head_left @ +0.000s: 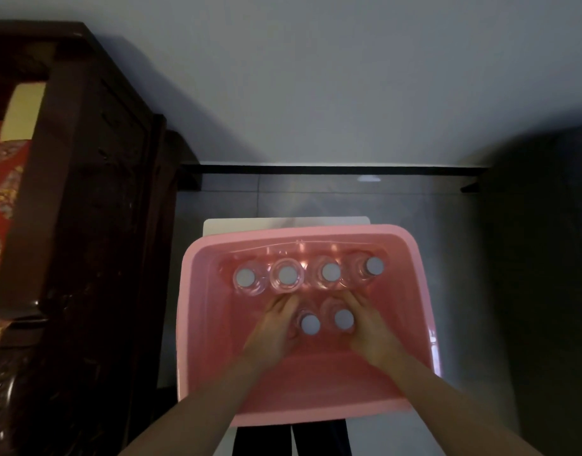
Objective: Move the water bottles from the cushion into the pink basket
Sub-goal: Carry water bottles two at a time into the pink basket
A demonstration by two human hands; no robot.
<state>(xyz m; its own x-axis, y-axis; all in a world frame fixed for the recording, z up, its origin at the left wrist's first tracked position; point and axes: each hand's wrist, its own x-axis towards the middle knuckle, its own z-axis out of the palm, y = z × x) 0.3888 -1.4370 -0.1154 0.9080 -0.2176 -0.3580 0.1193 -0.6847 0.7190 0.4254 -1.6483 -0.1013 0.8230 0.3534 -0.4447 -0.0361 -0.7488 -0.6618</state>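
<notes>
The pink basket (197, 311) stands below me on a white surface. Along its far wall several clear water bottles with grey caps stand upright in a row (287, 274). Two more bottles stand in front of them. My left hand (273, 330) is wrapped around the left bottle (310, 324), low inside the basket. My right hand (370, 324) grips the right bottle (344, 319) from the other side. The cushion is not in view.
A dark carved wooden piece of furniture (85, 225) rises close to the basket's left side, with red patterned fabric (3, 199) beyond it. A grey wall is ahead, a dark object (546, 258) on the right. Dark tiled floor surrounds the basket.
</notes>
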